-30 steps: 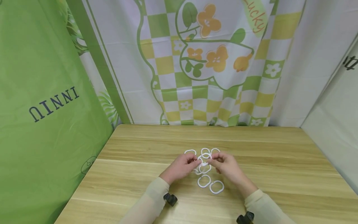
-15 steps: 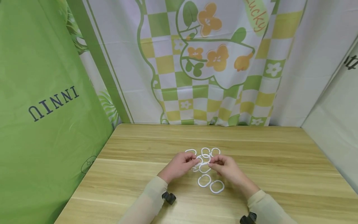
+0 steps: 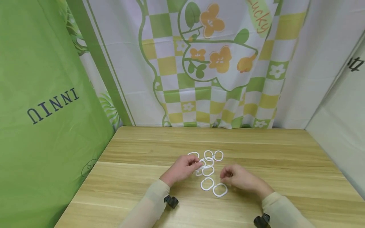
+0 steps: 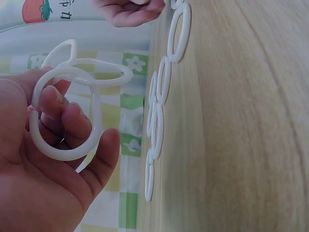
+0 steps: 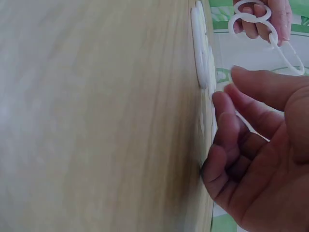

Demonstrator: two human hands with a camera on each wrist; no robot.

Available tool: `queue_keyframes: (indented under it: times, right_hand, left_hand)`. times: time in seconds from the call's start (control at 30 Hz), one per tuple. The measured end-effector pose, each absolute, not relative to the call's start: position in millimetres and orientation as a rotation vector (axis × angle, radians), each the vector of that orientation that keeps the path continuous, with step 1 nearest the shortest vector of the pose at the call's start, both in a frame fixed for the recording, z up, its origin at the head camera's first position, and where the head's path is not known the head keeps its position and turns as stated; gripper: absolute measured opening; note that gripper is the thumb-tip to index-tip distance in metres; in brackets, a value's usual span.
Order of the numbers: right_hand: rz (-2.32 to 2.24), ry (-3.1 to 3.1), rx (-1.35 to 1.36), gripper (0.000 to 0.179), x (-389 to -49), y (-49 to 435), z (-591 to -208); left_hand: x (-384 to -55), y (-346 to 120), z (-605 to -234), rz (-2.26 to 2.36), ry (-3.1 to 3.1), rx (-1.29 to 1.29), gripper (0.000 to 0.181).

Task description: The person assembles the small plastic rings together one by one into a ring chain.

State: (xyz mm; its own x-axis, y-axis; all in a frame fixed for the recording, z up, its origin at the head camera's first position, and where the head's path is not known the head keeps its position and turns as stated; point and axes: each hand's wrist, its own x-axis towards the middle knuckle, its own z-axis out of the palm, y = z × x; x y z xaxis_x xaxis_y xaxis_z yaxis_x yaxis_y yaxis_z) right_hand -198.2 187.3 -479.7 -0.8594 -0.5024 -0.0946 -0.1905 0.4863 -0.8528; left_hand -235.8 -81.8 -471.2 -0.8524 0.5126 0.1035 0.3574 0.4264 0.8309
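Note:
White plastic shower curtain rings, each with a small gap, are in view. My left hand holds a few linked ones above the table; in the left wrist view, one held ring stands around the fingertips, with other loops hooked through it. My right hand is low over the table, its fingers loosely bent with nothing between them. Closest to it lies a loose ring, beside another ring. In the right wrist view, the right thumb is apart from the fingers.
Several more rings lie just beyond the hands, including one at the far right. They rest on a wooden table. A patterned curtain hangs behind it, and green fabric hangs along the left.
My right hand has let go of the linked rings and moved right and nearer to me, beside the loose rings. The left hand has stayed in place, holding the linked rings.

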Motion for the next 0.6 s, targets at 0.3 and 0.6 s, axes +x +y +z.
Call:
queue_keyframes:
  times: [0.3,0.6]
  right_hand:
    - [-1.06,2.538,-0.702,0.01,-198.7,184.9,-479.1]
    - [-0.987,2.591,-0.702,0.017,-199.0,181.4,-482.0]
  left_hand:
    - [-236.2,-82.2,-472.4,1.397,2.505,0.808,0.026]
    - [-234.4,-82.8,-471.3,1.426,2.482,0.821,0.021]
